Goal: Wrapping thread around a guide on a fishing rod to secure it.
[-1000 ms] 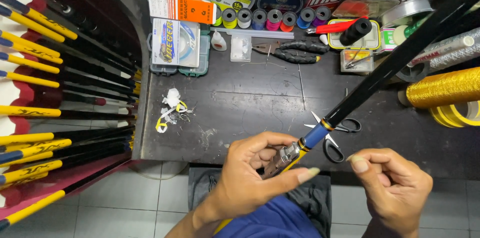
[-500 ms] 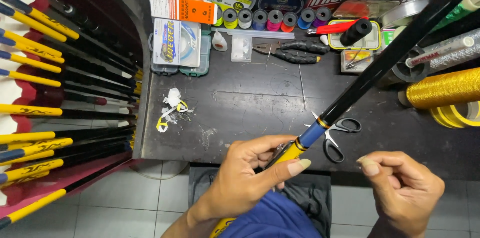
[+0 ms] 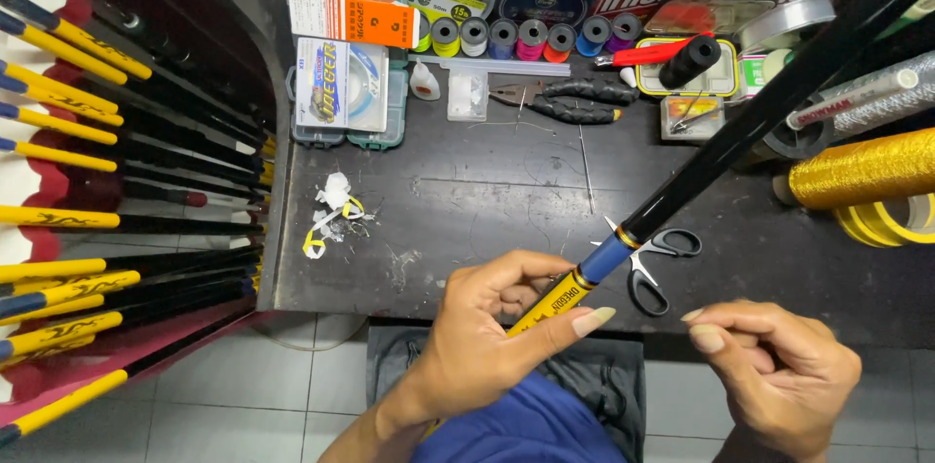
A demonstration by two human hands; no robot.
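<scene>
While left hand (image 3: 487, 332) grips rod (image 3: 721, 147), right hand (image 3: 779, 375) curled beside.

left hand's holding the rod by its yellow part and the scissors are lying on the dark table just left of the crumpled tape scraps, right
Not quite. The left hand does grip the rod by its yellow part, but the scissors lie on the dark table well to the right of the crumpled tape scraps, under the rod. The head view shows this.
</scene>
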